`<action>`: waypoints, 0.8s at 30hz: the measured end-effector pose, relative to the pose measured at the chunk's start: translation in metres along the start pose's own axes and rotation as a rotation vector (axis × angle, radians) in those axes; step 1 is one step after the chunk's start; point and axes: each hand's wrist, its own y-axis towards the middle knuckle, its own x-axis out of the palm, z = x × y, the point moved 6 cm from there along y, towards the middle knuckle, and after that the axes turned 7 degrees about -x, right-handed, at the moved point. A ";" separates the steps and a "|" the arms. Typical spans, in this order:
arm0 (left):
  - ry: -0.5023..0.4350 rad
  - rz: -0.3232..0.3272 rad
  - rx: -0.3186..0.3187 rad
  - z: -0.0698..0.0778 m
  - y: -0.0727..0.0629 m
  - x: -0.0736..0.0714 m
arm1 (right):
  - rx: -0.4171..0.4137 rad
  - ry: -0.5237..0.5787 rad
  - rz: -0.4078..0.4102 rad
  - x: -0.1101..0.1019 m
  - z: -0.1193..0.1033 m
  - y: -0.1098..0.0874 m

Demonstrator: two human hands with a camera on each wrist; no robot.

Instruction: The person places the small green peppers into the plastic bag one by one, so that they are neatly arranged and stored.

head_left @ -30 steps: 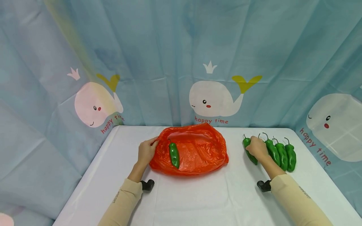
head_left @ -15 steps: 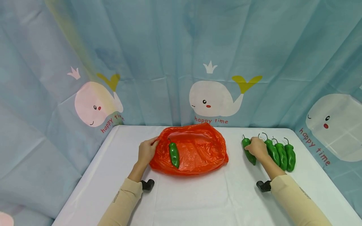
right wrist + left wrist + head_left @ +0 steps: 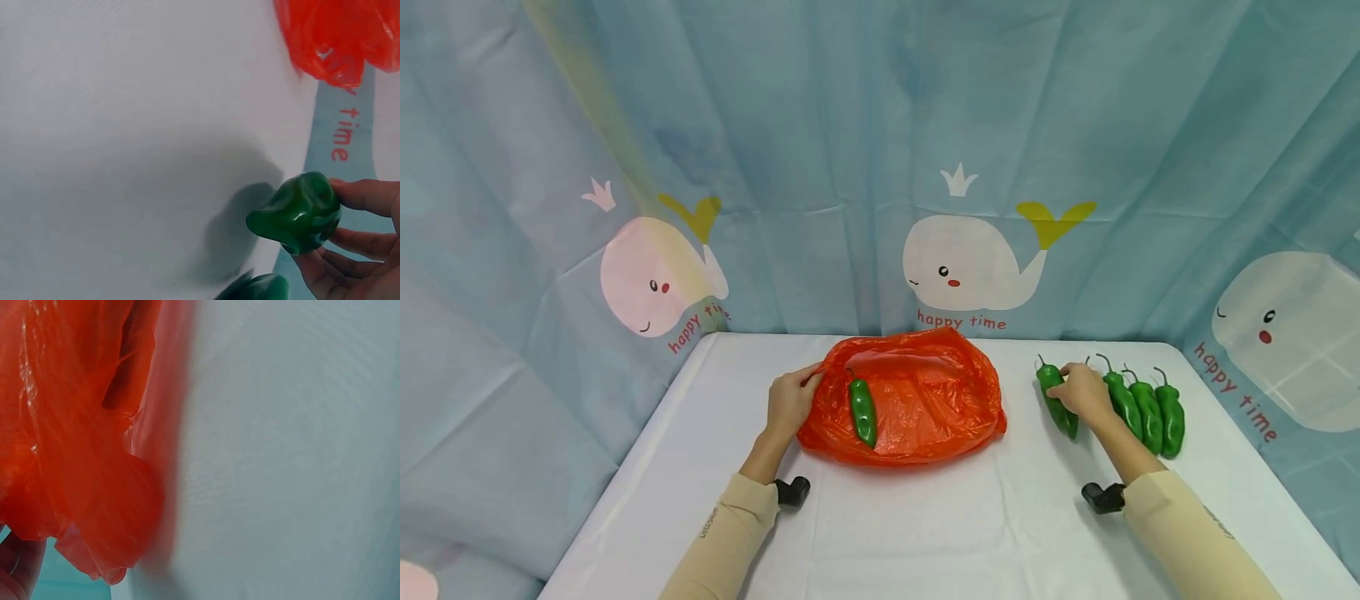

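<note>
A red plastic bag (image 3: 932, 408) lies with its mouth spread wide, and one green pepper (image 3: 863, 412) rests inside it. My left hand (image 3: 790, 404) pinches the bag's left rim; in the left wrist view only a bit of that hand (image 3: 24, 562) shows beside the red plastic. On the right, my right hand (image 3: 1084, 392) holds another green pepper (image 3: 1051, 387) between thumb and fingers. The right wrist view shows this held pepper (image 3: 300, 215) apart from the tabletop, its shadow below it.
Several more green peppers (image 3: 1146, 412) lie side by side just right of my right hand, stems pointing away. The white table (image 3: 910, 533) ends at a blue curtain (image 3: 820, 167) with printed whales. A black wrist mount (image 3: 1102, 497) sits at the right cuff.
My right hand's pepper has shifted slightly left, away from the row of peppers. The left hand and the bag have stayed put.
</note>
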 end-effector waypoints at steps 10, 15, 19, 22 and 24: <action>-0.008 -0.007 -0.005 0.000 0.001 0.000 | -0.018 0.002 0.019 -0.013 -0.015 -0.004; -0.004 0.001 0.005 0.001 0.001 0.000 | -0.038 0.024 0.049 -0.020 -0.022 -0.006; 0.010 0.007 0.006 0.000 0.001 0.001 | -0.060 0.041 0.072 -0.025 -0.027 -0.008; 0.013 0.006 0.004 -0.001 0.001 0.001 | -0.069 0.047 0.079 -0.029 -0.031 -0.010; 0.013 0.004 0.002 -0.001 0.001 0.001 | -0.073 0.044 0.082 -0.031 -0.034 -0.010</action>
